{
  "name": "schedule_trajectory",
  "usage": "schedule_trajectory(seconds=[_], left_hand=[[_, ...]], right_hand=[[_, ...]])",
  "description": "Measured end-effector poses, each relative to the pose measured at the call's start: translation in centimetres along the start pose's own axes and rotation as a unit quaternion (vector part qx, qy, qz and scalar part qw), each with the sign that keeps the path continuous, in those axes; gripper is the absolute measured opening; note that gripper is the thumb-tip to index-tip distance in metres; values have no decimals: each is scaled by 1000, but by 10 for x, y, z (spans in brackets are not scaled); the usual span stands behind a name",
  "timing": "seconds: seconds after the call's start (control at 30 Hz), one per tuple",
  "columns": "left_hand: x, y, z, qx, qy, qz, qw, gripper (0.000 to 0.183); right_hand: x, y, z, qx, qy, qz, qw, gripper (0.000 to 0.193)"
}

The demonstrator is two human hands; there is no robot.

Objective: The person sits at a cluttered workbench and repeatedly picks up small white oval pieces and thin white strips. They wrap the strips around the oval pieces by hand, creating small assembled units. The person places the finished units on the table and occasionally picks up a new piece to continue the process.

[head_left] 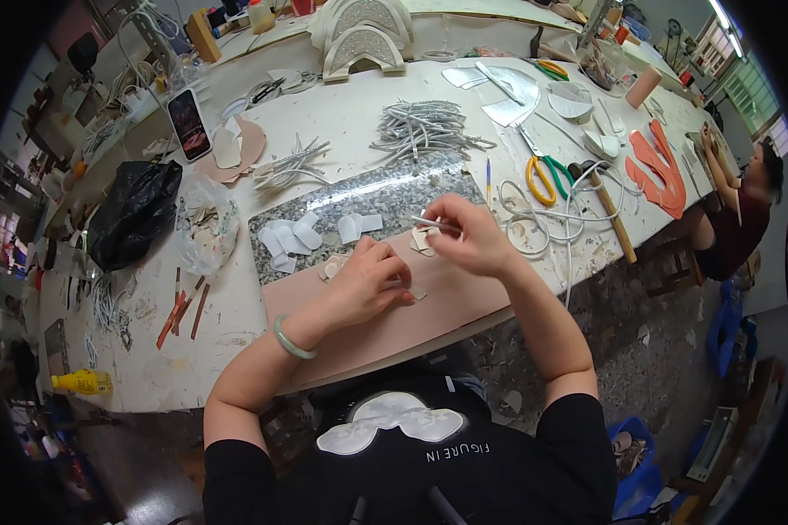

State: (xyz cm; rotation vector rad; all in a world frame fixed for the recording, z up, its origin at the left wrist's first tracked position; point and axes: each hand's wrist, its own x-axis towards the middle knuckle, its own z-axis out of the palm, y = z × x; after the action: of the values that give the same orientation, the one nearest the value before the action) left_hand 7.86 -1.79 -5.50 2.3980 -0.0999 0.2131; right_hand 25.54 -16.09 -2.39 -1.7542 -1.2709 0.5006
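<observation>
The tabletop (149, 376) is bounded by a curved front edge. On it a pink sheet (368, 350) is set along the near side of a granite slab (302, 206), with room left toward the sheet's front edge. The left hand (369, 284) is held palm down, fingers curled near a small pale piece (418, 295); whether it is pinched cannot be told. By the right hand's (464, 234) bent fingers, a thin pale strip (429, 222) is pinched near the sheet's back edge.

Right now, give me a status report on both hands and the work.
Right hand: grip closed on thin pale strip. Left hand: low over pink mat, grip unclear. Small white pieces lie beyond left hand, on speckled slab.
</observation>
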Motion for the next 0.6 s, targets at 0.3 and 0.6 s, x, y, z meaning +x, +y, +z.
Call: schedule_trajectory(seconds=[0.3, 0.6], left_hand=[[-19, 28, -20, -102, 121, -101, 982, 19], [-47, 43, -35, -518, 118, -287, 797, 21]], right_hand=[[-40, -9, 38, -33, 38, -205, 977, 25], [-35, -44, 34, -150, 94, -349, 920, 37]])
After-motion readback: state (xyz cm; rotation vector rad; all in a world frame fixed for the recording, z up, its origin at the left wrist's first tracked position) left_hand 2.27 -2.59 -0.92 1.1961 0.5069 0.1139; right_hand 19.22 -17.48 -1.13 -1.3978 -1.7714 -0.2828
